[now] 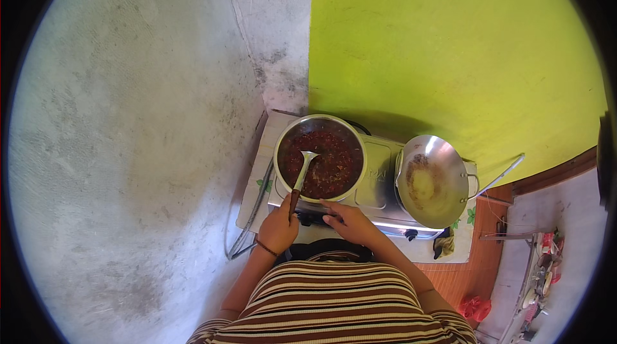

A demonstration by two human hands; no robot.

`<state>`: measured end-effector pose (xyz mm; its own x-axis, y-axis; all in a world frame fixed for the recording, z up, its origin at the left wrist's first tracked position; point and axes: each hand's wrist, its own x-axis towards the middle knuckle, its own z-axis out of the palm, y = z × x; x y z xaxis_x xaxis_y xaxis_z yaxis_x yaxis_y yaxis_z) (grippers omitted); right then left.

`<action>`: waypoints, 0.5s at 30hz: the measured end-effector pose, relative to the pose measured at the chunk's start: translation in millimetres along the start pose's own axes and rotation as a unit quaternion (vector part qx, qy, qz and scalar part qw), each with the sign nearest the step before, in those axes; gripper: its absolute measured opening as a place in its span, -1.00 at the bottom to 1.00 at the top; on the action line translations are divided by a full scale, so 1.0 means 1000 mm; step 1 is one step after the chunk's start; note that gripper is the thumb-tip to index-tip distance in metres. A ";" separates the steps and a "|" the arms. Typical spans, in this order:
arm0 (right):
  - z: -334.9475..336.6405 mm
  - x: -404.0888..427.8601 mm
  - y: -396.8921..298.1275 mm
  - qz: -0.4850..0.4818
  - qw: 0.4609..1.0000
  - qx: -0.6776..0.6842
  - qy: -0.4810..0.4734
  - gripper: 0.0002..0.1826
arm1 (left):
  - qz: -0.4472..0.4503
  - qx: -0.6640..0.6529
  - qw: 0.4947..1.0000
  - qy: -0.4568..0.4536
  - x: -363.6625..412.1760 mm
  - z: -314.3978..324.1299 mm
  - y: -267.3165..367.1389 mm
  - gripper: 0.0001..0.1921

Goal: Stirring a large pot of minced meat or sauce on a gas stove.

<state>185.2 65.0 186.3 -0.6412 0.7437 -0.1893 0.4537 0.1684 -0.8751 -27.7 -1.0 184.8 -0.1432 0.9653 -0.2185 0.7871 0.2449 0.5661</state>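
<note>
My left hand [279,228] grips the brown handle of a metal spatula [303,170]. The blade of the spatula reaches over a round metal pot [365,158]; whether it touches the food is hard to tell. Inside the pot lies a dark red, chunky sauce [332,165] with seed-like flecks. My right hand [351,222] is at the pot's front rim, thumb and fingers apart, holding nothing; the index fingertip is at the rim or very close to it. The pot sits on the left side of a two-burner gas stove [376,170].
On the stove's right side a worn metal wok [429,185] leans at a tilt. A ribbed gas hose [262,199] runs down the left. A cloth [444,244] lies by the front right corner. Grey wall [144,127] and green wall [434,55] enclose the corner.
</note>
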 end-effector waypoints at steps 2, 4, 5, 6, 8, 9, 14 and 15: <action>0.007 0.009 0.005 0.023 0.998 0.063 -0.012 -0.47 | 0.015 -0.090 0.996 -0.010 -0.005 -0.002 0.008 -0.36; 0.010 0.017 0.004 0.045 0.991 0.125 -0.025 -0.46 | 0.014 -0.119 0.992 -0.035 -0.010 -0.008 0.021 -0.34; 0.012 0.020 0.003 0.081 0.982 0.171 -0.028 -0.45 | 0.013 -0.147 0.987 -0.061 -0.011 -0.009 0.025 -0.31; 0.013 0.023 0.002 0.115 0.969 0.215 -0.032 -0.44 | 0.011 -0.147 0.987 -0.059 -0.013 -0.007 0.026 -0.31; 0.013 0.026 -0.001 0.123 0.961 0.246 -0.031 -0.47 | 0.013 -0.190 0.977 -0.097 -0.016 -0.003 0.028 -0.15; 0.013 0.026 -0.001 0.132 0.952 0.276 -0.027 -0.50 | 0.012 -0.190 0.977 -0.096 -0.017 -0.001 0.030 -0.15; 0.010 0.024 0.026 0.059 0.988 0.144 -0.010 -0.58 | 0.044 -0.292 0.933 -0.207 -0.021 0.007 0.038 0.07; 0.009 0.022 0.031 0.023 0.995 0.091 0.014 -0.61 | 0.043 -0.293 0.933 -0.207 -0.022 0.010 0.038 0.07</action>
<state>179.5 80.6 151.4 -0.6036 0.7662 -0.2204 0.3603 0.0156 -0.9327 11.5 -13.9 203.1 0.2442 0.8958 -0.3713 0.3054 0.2923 0.9062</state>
